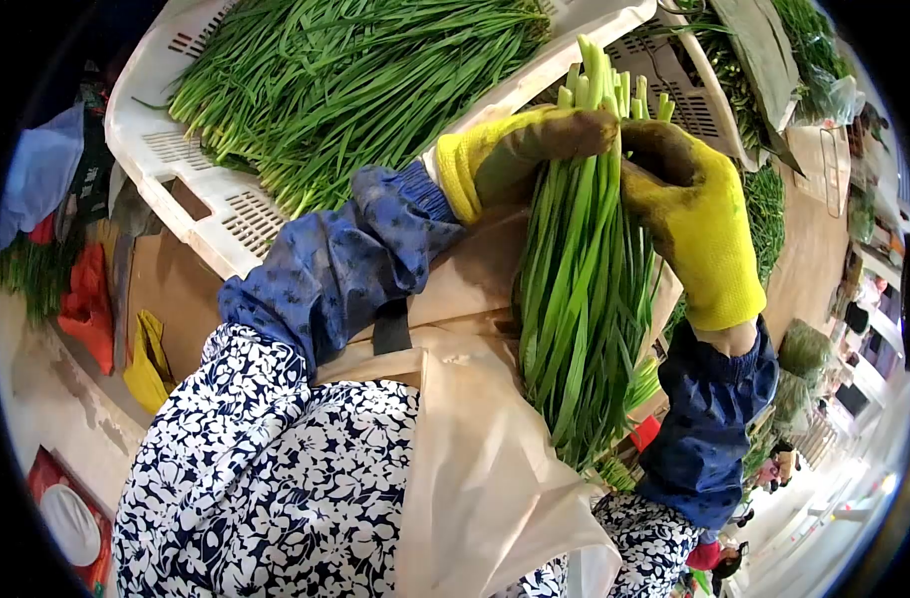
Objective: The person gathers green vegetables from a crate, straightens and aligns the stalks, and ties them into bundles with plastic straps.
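Note:
A bunch of long, flat-leaved greens (pixel 585 269) hangs upright in front of my apron, cut stem ends up and leaves down. They look like garlic chives. My left hand (pixel 535 149), in a yellow glove with a dirt-darkened palm, closes around the bunch from the left just below the stem ends. From the right, my right hand (pixel 694 194), gloved the same way, has thumb and forefinger curled at the stems. Part of its grip is hidden behind the leaves. Several pale stem ends (pixel 597 75) stick up above both hands at uneven heights.
A white plastic crate (pixel 181 234) heaped with loose green leaves (pixel 365 80) stands ahead to the left. Another crate (pixel 709 85) with greens is behind my right hand. Red cloth (pixel 88 309) and a yellow bag (pixel 149 364) lie left. Other people appear far right.

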`<action>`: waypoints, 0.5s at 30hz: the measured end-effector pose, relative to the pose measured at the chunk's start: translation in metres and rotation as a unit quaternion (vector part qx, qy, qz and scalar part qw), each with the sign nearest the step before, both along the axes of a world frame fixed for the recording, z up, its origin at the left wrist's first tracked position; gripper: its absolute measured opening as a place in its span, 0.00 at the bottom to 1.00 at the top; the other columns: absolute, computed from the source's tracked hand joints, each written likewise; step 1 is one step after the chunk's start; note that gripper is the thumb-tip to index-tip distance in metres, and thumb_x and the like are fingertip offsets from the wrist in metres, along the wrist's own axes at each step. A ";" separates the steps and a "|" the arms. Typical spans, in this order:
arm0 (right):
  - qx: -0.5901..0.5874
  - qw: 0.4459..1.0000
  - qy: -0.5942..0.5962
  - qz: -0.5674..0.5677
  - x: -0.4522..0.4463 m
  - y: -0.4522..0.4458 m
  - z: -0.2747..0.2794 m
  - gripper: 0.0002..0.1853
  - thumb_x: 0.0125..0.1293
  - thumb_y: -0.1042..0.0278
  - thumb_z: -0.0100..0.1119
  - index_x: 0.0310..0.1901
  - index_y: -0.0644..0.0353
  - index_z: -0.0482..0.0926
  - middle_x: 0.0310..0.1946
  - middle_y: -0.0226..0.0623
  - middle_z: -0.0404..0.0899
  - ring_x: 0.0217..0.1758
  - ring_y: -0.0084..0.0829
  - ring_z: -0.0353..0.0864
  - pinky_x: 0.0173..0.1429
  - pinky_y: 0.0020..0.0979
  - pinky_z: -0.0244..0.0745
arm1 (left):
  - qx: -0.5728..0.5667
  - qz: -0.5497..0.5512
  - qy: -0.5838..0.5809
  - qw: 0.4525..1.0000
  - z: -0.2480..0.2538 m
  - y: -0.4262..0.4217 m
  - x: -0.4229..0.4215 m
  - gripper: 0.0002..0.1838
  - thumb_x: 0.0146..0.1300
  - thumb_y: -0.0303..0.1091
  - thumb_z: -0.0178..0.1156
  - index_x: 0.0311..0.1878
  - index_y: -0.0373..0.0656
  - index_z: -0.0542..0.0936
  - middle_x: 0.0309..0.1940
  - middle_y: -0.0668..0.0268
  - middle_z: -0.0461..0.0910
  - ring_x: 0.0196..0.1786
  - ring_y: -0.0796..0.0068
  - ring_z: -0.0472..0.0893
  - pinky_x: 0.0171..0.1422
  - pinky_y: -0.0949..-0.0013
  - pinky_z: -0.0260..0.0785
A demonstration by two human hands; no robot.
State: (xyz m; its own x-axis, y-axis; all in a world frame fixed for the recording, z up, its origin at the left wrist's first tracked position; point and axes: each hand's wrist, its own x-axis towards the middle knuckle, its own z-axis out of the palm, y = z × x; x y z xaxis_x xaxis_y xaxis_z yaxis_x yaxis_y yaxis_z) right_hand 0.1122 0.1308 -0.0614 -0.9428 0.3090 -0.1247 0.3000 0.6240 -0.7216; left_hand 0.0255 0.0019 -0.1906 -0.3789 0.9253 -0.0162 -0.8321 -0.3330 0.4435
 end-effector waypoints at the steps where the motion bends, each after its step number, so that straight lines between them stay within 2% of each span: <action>1: 0.002 0.999 -0.031 0.017 -0.004 0.001 0.003 0.12 0.60 0.68 0.65 0.43 0.67 0.83 0.31 0.46 0.84 0.33 0.33 0.84 0.41 0.31 0.76 | -0.002 -0.004 -0.002 1.000 0.002 -0.001 0.000 0.29 0.60 0.38 0.64 0.63 0.36 0.72 0.54 0.59 0.80 0.53 0.67 0.81 0.61 0.64 0.75; 2: 0.036 0.998 -0.030 0.031 -0.008 0.003 0.003 0.11 0.61 0.68 0.63 0.40 0.68 0.82 0.26 0.45 0.82 0.30 0.30 0.83 0.39 0.31 0.75 | -0.005 -0.007 0.000 1.000 0.003 -0.002 0.001 0.28 0.60 0.38 0.64 0.62 0.37 0.73 0.54 0.59 0.80 0.53 0.68 0.81 0.61 0.64 0.75; 3: 0.037 0.998 -0.028 0.031 -0.009 0.005 0.002 0.11 0.61 0.68 0.63 0.40 0.68 0.82 0.26 0.45 0.82 0.30 0.30 0.83 0.39 0.31 0.75 | -0.011 -0.007 -0.003 1.000 0.003 -0.001 0.001 0.28 0.60 0.38 0.64 0.62 0.37 0.73 0.53 0.59 0.80 0.53 0.68 0.81 0.61 0.64 0.75; 5: 0.002 0.998 -0.069 -0.001 -0.010 0.009 0.000 0.12 0.60 0.67 0.63 0.38 0.68 0.82 0.24 0.40 0.81 0.26 0.26 0.80 0.33 0.29 0.73 | -0.028 -0.005 0.007 1.000 0.001 -0.001 0.001 0.28 0.60 0.38 0.64 0.61 0.37 0.74 0.53 0.60 0.80 0.52 0.68 0.81 0.62 0.64 0.75; 6: -0.062 0.991 -0.094 -0.068 -0.010 0.001 0.003 0.10 0.60 0.67 0.62 0.35 0.68 0.82 0.21 0.32 0.78 0.19 0.22 0.74 0.25 0.25 0.68 | -0.048 0.001 0.025 0.999 0.002 -0.003 0.001 0.27 0.60 0.38 0.64 0.61 0.37 0.74 0.52 0.60 0.81 0.52 0.68 0.81 0.62 0.64 0.75; 7: -0.060 0.992 -0.091 -0.067 -0.010 0.001 0.008 0.10 0.60 0.67 0.62 0.35 0.68 0.82 0.21 0.32 0.78 0.19 0.22 0.74 0.25 0.25 0.68 | -0.086 0.005 0.046 0.995 -0.001 0.000 0.002 0.27 0.59 0.38 0.64 0.61 0.37 0.75 0.52 0.60 0.81 0.52 0.68 0.81 0.62 0.64 0.75; 8: -0.148 0.976 -0.108 -0.116 -0.009 0.001 0.011 0.10 0.60 0.67 0.62 0.35 0.66 0.82 0.20 0.29 0.76 0.17 0.20 0.71 0.22 0.23 0.65 | 0.009 -0.008 0.061 0.998 0.018 -0.005 0.002 0.27 0.62 0.37 0.64 0.63 0.38 0.74 0.54 0.61 0.79 0.54 0.70 0.80 0.64 0.64 0.73; 9: -0.234 0.950 -0.125 -0.163 -0.007 0.002 0.013 0.09 0.60 0.67 0.63 0.34 0.65 0.82 0.19 0.26 0.74 0.15 0.18 0.68 0.20 0.21 0.61 | 0.035 -0.022 0.047 0.998 0.020 -0.006 0.001 0.27 0.62 0.37 0.64 0.62 0.38 0.74 0.54 0.62 0.80 0.54 0.70 0.80 0.63 0.64 0.73; 10: -0.258 0.949 -0.103 -0.150 -0.004 0.004 0.012 0.09 0.60 0.66 0.62 0.35 0.64 0.81 0.18 0.25 0.71 0.13 0.17 0.65 0.17 0.20 0.57 | 0.031 -0.024 0.025 0.999 0.016 -0.004 0.001 0.26 0.61 0.37 0.64 0.62 0.38 0.74 0.53 0.62 0.80 0.54 0.71 0.80 0.63 0.64 0.73; 11: -0.257 0.949 -0.101 -0.150 -0.002 0.007 0.010 0.09 0.60 0.66 0.62 0.35 0.64 0.81 0.18 0.25 0.71 0.13 0.17 0.65 0.17 0.20 0.57 | 0.028 -0.026 0.006 0.999 0.012 -0.003 0.001 0.26 0.61 0.37 0.64 0.62 0.39 0.74 0.53 0.62 0.80 0.53 0.71 0.80 0.62 0.64 0.73; 13: -0.363 0.923 -0.042 -0.124 0.004 0.014 0.008 0.11 0.63 0.63 0.59 0.37 0.63 0.81 0.17 0.24 0.70 0.13 0.17 0.65 0.17 0.20 0.56 | 0.019 -0.027 -0.008 0.999 0.007 -0.001 0.003 0.26 0.61 0.37 0.65 0.61 0.39 0.75 0.52 0.62 0.80 0.52 0.71 0.80 0.61 0.65 0.74; 15: -0.456 0.882 0.020 -0.114 0.013 0.038 0.005 0.17 0.68 0.55 0.56 0.46 0.63 0.80 0.17 0.22 0.65 0.13 0.18 0.59 0.16 0.21 0.51 | 0.013 -0.025 -0.017 0.999 0.008 -0.002 0.005 0.25 0.61 0.38 0.65 0.60 0.39 0.75 0.51 0.62 0.81 0.52 0.71 0.81 0.60 0.65 0.74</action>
State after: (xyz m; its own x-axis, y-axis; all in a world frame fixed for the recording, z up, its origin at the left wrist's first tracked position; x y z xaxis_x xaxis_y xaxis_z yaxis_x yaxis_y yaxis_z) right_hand 0.1252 0.1689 -0.0561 -0.8781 0.2795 -0.3884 0.3063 -0.2953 -0.9050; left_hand 0.0302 -0.0005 -0.1828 -0.3321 0.9432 -0.0030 -0.8623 -0.3023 0.4063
